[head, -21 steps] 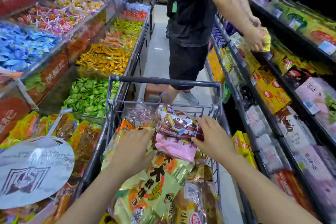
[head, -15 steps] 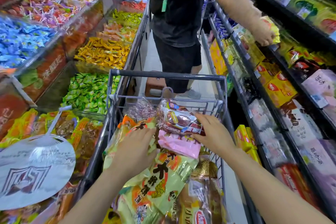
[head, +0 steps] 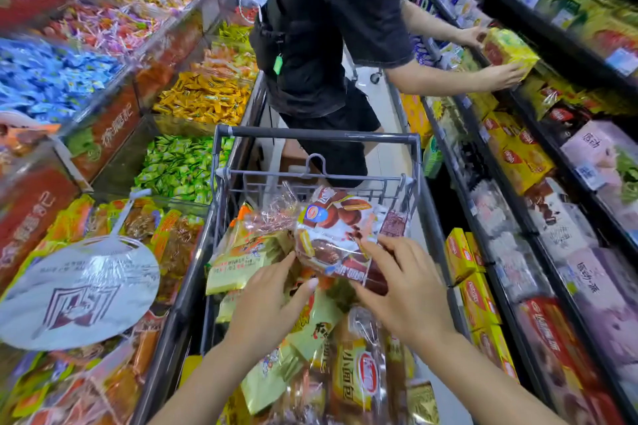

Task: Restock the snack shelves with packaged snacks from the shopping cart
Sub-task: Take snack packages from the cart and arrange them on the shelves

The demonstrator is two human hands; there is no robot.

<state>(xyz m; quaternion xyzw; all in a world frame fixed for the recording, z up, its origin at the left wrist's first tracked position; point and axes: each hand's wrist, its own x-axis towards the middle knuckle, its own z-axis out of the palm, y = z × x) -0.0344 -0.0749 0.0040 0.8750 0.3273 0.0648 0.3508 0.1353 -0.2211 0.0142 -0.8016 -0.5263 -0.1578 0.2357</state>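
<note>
Both hands are grasping a red-and-white snack bag [head: 340, 235] atop the cart [head: 317, 135]: left hand [head: 272, 300] pinching its lower edge, right hand [head: 404, 290] curling over its near corner. Snack shelves [head: 538, 162] are lining the narrow aisle just right of the right fingers; candy bins [head: 203, 97] are sitting left.

One shopping cart [head: 316, 135], one plastic fan [head: 77, 290], two people, four hands visible
</note>
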